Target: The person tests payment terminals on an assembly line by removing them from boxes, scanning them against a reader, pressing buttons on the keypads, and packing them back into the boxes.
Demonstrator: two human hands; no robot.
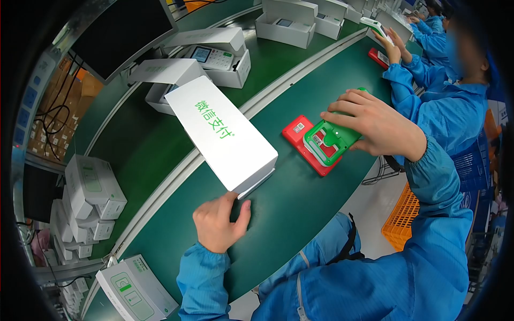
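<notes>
A closed white carton point(222, 134) with green Chinese lettering lies slantwise on the green bench. My left hand point(218, 222) is at its near corner, index fingertip against the edge, other fingers curled and thumb apart. My right hand point(375, 120) grips a green plastic handheld device point(326, 142) with a frame-like end, fingers over its top. The device is tilted above a flat red piece point(301, 134) with a white label, partly covering it. Whether the two touch, I cannot tell.
Open cartons holding payment terminals point(211, 56) line the raised conveyor. Stacked white boxes point(93, 187) stand left, another box point(136, 289) lies near left, below a monitor point(126, 32). A co-worker in blue point(455, 117) holds a white device point(376, 29) at right. An orange crate point(400, 216) is below.
</notes>
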